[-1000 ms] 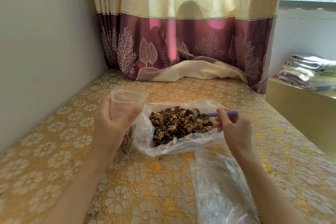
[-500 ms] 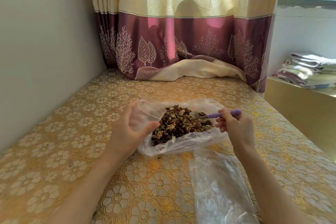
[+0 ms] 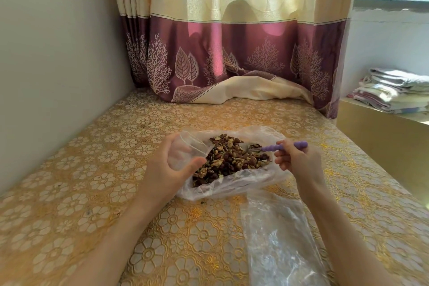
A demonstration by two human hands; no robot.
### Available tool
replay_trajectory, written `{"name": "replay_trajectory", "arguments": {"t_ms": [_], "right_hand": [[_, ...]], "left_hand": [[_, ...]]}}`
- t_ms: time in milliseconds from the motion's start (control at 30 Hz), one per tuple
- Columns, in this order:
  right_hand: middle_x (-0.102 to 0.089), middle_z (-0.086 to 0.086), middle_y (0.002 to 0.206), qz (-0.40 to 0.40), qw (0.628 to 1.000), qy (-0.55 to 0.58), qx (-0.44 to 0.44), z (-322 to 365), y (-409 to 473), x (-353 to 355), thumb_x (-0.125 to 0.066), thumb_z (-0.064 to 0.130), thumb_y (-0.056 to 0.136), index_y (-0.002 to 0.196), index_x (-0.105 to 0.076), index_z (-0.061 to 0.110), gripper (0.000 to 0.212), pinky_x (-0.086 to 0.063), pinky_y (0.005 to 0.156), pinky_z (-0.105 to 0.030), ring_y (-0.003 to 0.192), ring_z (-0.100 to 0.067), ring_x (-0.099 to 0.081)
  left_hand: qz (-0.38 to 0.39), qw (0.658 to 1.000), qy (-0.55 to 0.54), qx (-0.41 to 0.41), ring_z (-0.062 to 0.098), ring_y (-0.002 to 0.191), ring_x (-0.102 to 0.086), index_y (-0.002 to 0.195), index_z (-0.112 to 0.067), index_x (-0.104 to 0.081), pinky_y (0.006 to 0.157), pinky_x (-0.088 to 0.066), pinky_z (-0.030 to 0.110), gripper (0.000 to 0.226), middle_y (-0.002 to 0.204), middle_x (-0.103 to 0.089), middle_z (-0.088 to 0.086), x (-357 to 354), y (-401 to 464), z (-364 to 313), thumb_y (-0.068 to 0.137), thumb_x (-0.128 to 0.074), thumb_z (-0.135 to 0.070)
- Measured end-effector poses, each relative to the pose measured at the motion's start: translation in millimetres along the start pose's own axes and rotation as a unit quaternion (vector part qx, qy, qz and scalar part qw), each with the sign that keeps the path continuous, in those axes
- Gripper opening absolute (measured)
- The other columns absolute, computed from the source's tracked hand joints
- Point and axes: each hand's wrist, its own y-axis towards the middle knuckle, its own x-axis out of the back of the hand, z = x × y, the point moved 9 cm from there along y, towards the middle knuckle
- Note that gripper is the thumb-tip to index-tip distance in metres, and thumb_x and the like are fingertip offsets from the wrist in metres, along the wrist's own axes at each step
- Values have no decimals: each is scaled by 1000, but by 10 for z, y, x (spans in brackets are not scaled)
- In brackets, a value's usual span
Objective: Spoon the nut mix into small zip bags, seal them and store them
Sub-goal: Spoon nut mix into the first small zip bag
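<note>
Now | left hand (image 3: 170, 165) grips zip bag (image 3: 185, 151) (mouth open) | right hand (image 3: 299, 160) pinches spoon (image 3: 278, 147)

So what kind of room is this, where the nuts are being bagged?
Probably a room in a home, not a commercial kitchen: a cream-and-maroon patterned curtain drapes onto a gold floral embossed table cover, and folded cloth is stacked on a ledge at the right.

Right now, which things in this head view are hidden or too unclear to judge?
- Small zip bag: the left hand covers its lower part, so its fill cannot be seen.
- Spoon: its bowl is buried in the nut mix; its load is unclear.
- Clear plastic bag: cut off by the bottom edge; glare hides what it holds.
- Folded cloths: cut off by the right edge.
</note>
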Motion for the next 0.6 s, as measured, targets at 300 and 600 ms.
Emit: {"name": "replay_trajectory", "arguments": {"t_ms": [300,600], "right_hand": [[-73,-18,78,-3,998,56,-36,-11,-68,-47,-46,8,98,70,-63,-1,34,-47,44,-16,54,-17,-62],[-69,-4,56,-45,992,113,-34,61,-97,50,-47,7,97,60,-62,6,40,-48,44,-15,44,-8,-59]], "left_hand": [[1,1000,5,9,8,98,-59,125,-34,-42,87,-52,43,80,110,-58,-16,-22,10,75,57,-62,-72],[-11,1000,19,14,15,105,-56,124,-38,-35,90,-51,45,87,121,-54,-7,-15,19,113,54,-56,-84]]}}
